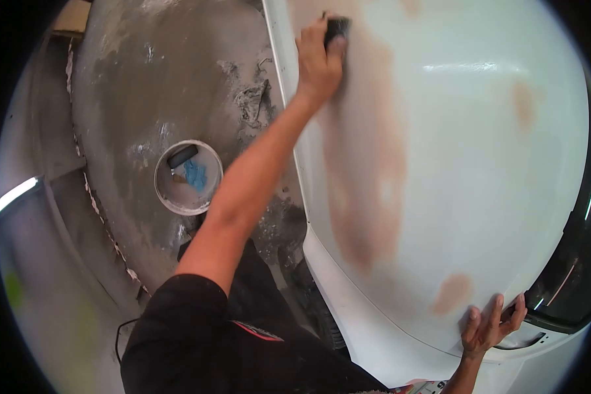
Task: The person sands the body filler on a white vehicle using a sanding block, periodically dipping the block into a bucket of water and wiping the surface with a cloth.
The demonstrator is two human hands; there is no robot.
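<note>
Left hand [320, 64] grips black block [337, 30], upper centre; right hand [487, 329] splayed, lower right; flat, even pressure seems best.

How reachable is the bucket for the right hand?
Probably not directly: the right hand rests on the white car panel, while the bucket stands on the floor beyond the extended left arm.

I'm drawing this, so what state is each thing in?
Left hand: closed around the dark block.
Dark block: held against the white panel.
Right hand: fingers spread, at the panel's edge.
White panel: marked with reddish-brown patches.
Bucket: upright, open, things inside.
Blue thing: crumpled, in the bucket.
Floor: patchy, wet-looking.
</note>
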